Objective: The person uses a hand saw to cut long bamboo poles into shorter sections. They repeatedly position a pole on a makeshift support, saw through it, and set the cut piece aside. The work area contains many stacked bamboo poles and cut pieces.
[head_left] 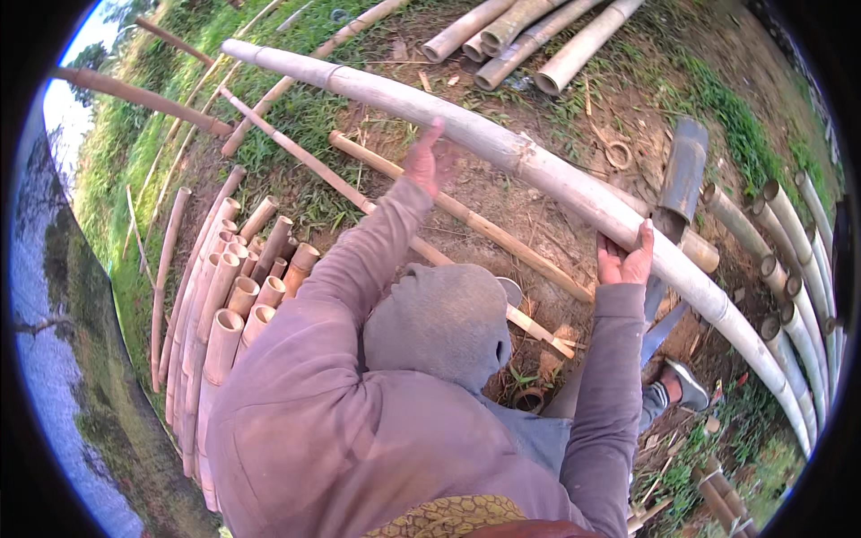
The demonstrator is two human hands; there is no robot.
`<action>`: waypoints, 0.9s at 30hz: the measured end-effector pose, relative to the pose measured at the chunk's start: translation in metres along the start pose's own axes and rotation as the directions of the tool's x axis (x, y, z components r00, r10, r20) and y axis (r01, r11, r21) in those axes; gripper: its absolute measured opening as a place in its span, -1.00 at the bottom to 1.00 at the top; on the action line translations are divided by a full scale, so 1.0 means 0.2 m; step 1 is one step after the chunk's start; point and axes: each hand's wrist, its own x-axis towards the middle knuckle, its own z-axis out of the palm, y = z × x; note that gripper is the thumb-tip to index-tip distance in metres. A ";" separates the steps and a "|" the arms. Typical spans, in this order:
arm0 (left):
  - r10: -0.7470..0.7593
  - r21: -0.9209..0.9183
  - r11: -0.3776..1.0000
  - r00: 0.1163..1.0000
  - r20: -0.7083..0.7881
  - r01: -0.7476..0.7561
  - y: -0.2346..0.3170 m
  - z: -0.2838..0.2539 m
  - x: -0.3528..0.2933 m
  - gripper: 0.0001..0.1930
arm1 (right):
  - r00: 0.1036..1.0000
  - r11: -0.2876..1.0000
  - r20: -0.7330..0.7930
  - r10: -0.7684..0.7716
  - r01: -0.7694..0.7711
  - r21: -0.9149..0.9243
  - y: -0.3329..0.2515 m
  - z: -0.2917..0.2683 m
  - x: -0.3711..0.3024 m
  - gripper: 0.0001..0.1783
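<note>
A long pale bamboo pole (556,175) slants across the view from the far left to the near right. My left hand (424,163) is at the pole's lower edge, thumb up against it; the other fingers are blurred and partly hidden beneath. Farther along, my right hand (625,260) holds the pole from below, its thumb against the side. Just past the right hand, a dark, wide bamboo tube (684,170) is partly covered by the pole. Two thinner bamboo strips (475,220) lie on the ground under the pole.
Cut bamboo (220,345) stands bundled at the left. Thick bamboo lengths (587,45) lie at the far side, and more poles (794,224) line the right. A rounded grey cloth shape (439,327) sits between my arms. A shoe (686,386) is at the lower right.
</note>
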 end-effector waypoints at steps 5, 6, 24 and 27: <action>-0.320 -0.140 0.917 0.899 0.299 0.374 -0.26 0.27 0.03 -0.29 | 0.979 0.922 0.091 0.181 -0.137 -0.363 0.38 -0.12 0.03 -0.29; -0.290 -0.163 0.924 0.912 0.290 0.346 -0.22 0.25 0.08 -0.32 | 0.971 0.849 0.167 0.171 -0.059 -0.525 0.42 -0.18 0.00 -0.29; -0.206 -0.224 0.903 0.826 0.524 0.367 -0.09 0.06 0.00 -0.31 | 0.838 -0.570 0.428 0.338 0.544 -0.616 0.55 -1.00 -0.32 -0.55; -0.239 -0.206 0.912 0.866 0.438 0.356 -0.10 0.02 0.01 -0.34 | 0.823 -0.573 0.527 0.210 0.541 -0.616 0.47 -0.87 -0.44 -0.62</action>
